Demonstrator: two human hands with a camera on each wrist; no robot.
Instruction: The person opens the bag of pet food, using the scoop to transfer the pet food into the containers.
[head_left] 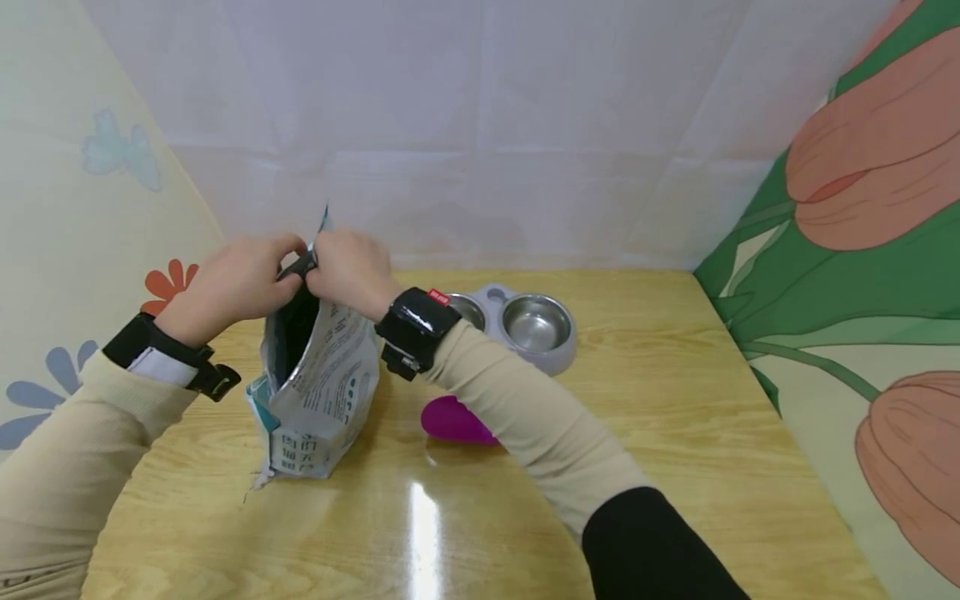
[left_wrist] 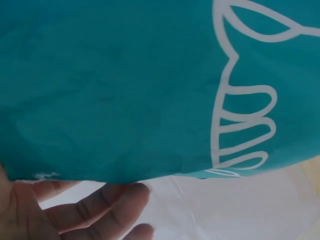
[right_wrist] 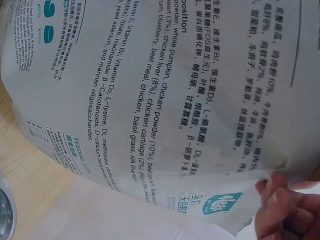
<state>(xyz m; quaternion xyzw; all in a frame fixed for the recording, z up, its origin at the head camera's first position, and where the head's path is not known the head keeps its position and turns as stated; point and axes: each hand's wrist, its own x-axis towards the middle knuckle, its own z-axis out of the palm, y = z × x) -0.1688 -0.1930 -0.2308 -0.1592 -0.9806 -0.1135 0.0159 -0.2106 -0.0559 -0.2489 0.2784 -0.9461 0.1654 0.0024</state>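
Both hands, the left hand (head_left: 232, 287) and the right hand (head_left: 347, 271), pinch the top of the open bag (head_left: 318, 379) standing on the table (head_left: 637, 433), and a hard tug could tip it and spill food near the bowl (head_left: 536, 325).

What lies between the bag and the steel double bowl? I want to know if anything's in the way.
In the head view, the right forearm crosses there, above a purple thing on the table.
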